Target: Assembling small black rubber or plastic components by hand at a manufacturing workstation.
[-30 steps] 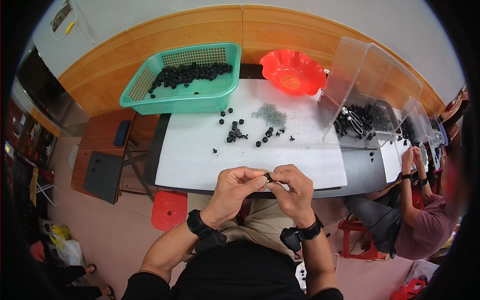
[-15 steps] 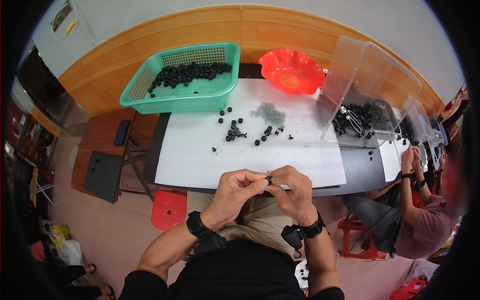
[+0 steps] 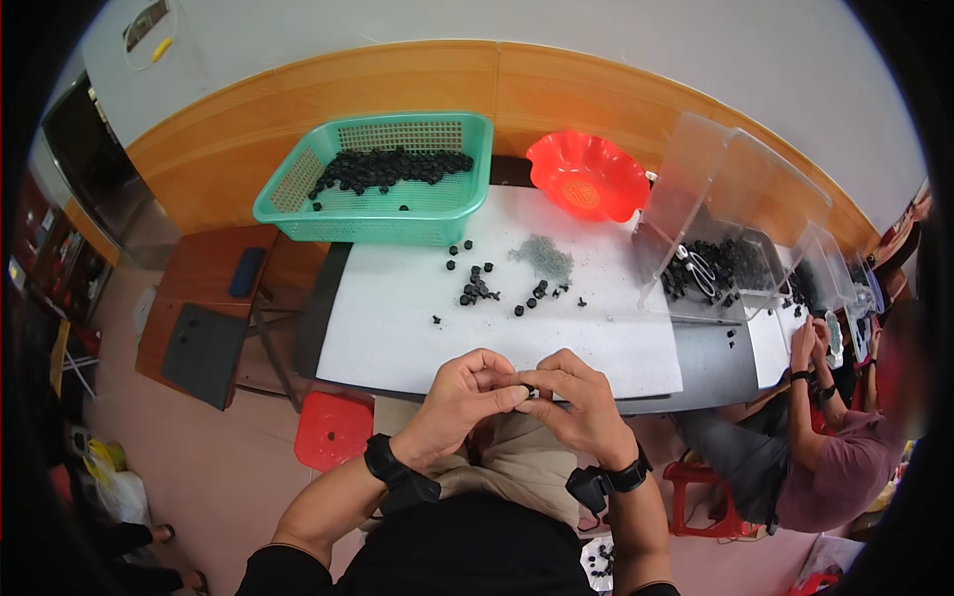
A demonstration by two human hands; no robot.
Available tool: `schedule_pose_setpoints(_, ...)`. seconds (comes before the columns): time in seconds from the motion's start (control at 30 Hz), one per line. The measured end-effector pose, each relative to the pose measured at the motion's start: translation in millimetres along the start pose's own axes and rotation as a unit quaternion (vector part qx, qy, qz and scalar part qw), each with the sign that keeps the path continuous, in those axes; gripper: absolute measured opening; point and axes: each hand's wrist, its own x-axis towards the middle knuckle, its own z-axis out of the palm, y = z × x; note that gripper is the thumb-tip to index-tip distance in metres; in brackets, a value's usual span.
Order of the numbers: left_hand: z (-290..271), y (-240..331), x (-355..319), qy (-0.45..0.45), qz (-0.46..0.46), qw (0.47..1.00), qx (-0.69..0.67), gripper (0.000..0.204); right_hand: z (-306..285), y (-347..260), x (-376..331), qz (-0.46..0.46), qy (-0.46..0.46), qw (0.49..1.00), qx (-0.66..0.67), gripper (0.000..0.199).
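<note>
To my far left a red stool (image 3: 334,430) stands on open floor below the table's near edge. My left hand (image 3: 465,400) and right hand (image 3: 580,405) meet just off that edge, over my lap, fingertips pinched shut together on a small black part (image 3: 528,391); it is mostly hidden by my fingers and too small to make out. Ahead, the white sheet (image 3: 397,328) lies bare near me, with loose black pieces (image 3: 479,289) further in. The green basket (image 3: 298,207) sits at back left, the red bowl (image 3: 586,177) to its right, clear bins (image 3: 696,179) beyond
</note>
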Motion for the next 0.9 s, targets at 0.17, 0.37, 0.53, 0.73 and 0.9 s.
schedule_pose_setpoints(0.17,-7,-3,-4,-0.006,-0.002,1.000,0.014,0.020,7,-6,6,-0.025,-0.002,0.999,-0.030,0.021)
schedule_pose_setpoints(0.37,-15,5,-8,-0.014,0.009,1.000,0.014,0.020,18,-7,16,-0.041,0.003,0.998,-0.042,0.020)
schedule_pose_setpoints(0.53,-20,8,-18,0.013,0.047,0.998,0.048,0.023,19,-8,34,-0.053,0.035,0.998,-0.006,0.022)
schedule_pose_setpoints(0.73,-33,5,-23,0.082,0.067,0.994,0.033,0.014,5,-12,107,0.002,0.062,0.996,-0.071,0.026)
schedule_pose_setpoints(0.9,-34,4,-21,0.099,0.103,0.987,0.076,0.012,15,-8,197,-0.014,0.173,0.982,-0.070,0.028)
